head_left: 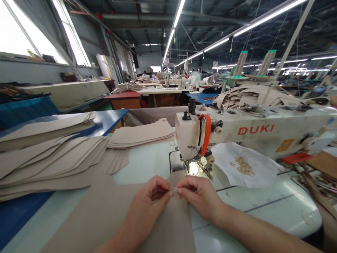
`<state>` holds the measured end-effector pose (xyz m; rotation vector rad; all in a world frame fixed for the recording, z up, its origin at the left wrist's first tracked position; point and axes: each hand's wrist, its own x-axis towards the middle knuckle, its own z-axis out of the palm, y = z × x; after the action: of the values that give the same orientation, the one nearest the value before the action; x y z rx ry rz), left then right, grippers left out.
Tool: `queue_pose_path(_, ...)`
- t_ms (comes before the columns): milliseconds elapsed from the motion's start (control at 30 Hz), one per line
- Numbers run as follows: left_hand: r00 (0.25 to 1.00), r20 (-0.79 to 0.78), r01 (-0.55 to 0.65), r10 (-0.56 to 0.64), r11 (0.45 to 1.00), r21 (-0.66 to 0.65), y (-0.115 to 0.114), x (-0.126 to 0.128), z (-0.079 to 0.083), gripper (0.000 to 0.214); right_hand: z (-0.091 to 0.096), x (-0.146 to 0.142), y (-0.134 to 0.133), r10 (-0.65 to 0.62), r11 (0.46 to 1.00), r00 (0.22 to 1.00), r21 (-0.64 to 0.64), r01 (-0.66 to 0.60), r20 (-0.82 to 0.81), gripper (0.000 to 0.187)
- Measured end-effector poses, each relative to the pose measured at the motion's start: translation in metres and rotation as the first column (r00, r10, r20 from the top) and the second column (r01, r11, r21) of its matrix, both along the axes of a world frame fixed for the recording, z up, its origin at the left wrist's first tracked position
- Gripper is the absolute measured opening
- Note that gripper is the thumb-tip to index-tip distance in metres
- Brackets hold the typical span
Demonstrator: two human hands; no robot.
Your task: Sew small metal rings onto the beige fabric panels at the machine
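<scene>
Both hands meet just in front of the sewing machine (229,128), above a large beige panel (105,211) lying on the pale table. My left hand (150,198) is closed in a pinch, thumb against forefinger. Opposite it, my right hand (201,196) pinches too, its fingertips almost touching the left ones. Something small and thin shows between the fingertips, too tiny to name. A narrow end of the panel reaches toward the needle area, where a small lamp shines. Right of the needle, small gold-coloured pieces (244,167) lie heaped on a white sheet (223,158).
Stacked beige pieces (52,158) spread over the left side, with another stack (142,133) behind the panel. A blue table (116,117) stands at the left. Thread cones (240,63) rise behind the machine, near a pile of beige pieces (247,95).
</scene>
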<state>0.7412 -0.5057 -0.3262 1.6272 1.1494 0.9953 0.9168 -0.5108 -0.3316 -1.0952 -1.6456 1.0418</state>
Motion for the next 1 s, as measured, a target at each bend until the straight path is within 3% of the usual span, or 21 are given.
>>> queue_pose_path(100,0.978,-0.203,0.056,-0.042,0.996,0.062,0.002,-0.004,0.004,0.010,0.000,0.004,0.002,-0.034,0.999,0.995,0.015,0.033,0.095,0.011)
queue_pose_path(167,0.927,-0.372,0.100,-0.043,0.986,0.136,0.005,-0.006,0.008,0.024,0.000,0.010,0.004,-0.042,0.999,0.996,-0.027,0.044,0.076,0.010)
queue_pose_path(267,0.797,-0.600,0.275,-0.073,0.928,0.252,0.008,-0.008,0.009,0.047,0.002,0.024,0.005,-0.043,0.986,0.999,-0.164,0.040,-0.012,0.008)
queue_pose_path(333,0.685,-0.723,0.395,-0.091,0.880,0.263,0.007,-0.007,0.006,0.051,0.005,0.035,0.004,-0.044,0.958,0.998,-0.285,0.030,-0.042,0.008)
queue_pose_path(400,0.599,-0.797,0.431,-0.073,0.868,0.245,0.005,-0.006,0.001,0.052,0.008,0.043,0.004,-0.043,0.921,0.998,-0.389,0.025,-0.037,0.008)
queue_pose_path(500,0.545,-0.838,0.421,-0.028,0.873,0.245,0.000,-0.004,-0.006,0.054,0.013,0.044,0.007,-0.046,0.886,0.999,-0.461,0.041,0.000,0.008)
queue_pose_path(700,0.563,-0.826,0.368,0.024,0.888,0.276,-0.009,-0.003,-0.012,0.057,0.017,0.016,0.026,-0.023,0.863,0.997,-0.501,0.056,0.071,0.012)
queue_pose_path(833,0.647,-0.757,0.289,0.092,0.889,0.355,-0.005,-0.004,-0.008,0.054,0.018,0.005,0.034,-0.007,0.864,0.991,-0.499,0.075,0.137,0.018)
queue_pose_path(933,0.728,-0.660,0.231,0.184,0.841,0.489,0.003,0.003,-0.003,0.032,0.018,0.005,0.037,0.010,0.867,0.983,-0.491,0.083,0.183,0.019)
queue_pose_path(1000,0.758,-0.624,0.255,0.191,0.794,0.552,0.010,0.011,0.000,0.021,0.018,0.006,0.039,0.033,0.869,0.977,-0.488,0.077,0.212,0.020)
